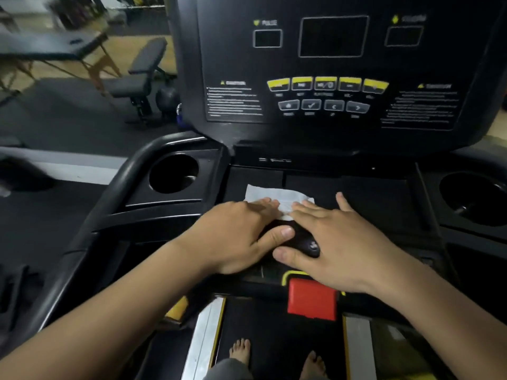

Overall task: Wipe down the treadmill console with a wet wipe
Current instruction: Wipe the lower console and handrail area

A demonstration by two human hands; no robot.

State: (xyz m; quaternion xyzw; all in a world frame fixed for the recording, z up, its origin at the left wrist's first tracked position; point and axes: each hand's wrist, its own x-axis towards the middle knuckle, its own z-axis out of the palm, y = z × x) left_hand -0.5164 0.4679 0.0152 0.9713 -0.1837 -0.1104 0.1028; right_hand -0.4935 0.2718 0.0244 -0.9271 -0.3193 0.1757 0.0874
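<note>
A white wet wipe (277,197) lies spread on the flat black tray of the treadmill console (370,198), below the upright control panel (329,78). My left hand (236,234) lies flat with its straight fingers pressing on the wipe's near left part. Beside it, my right hand (337,242) is also flat, its fingertips touching the wipe's near right edge. Both thumbs rest on a dark rounded knob (304,242) between the hands. Part of the wipe is hidden under my fingers.
Cup holders sit at the left (172,174) and right (472,196) of the tray. A red stop button (311,298) is below my right hand. My bare feet (241,349) stand on the belt. A weight bench (140,78) stands off to the left.
</note>
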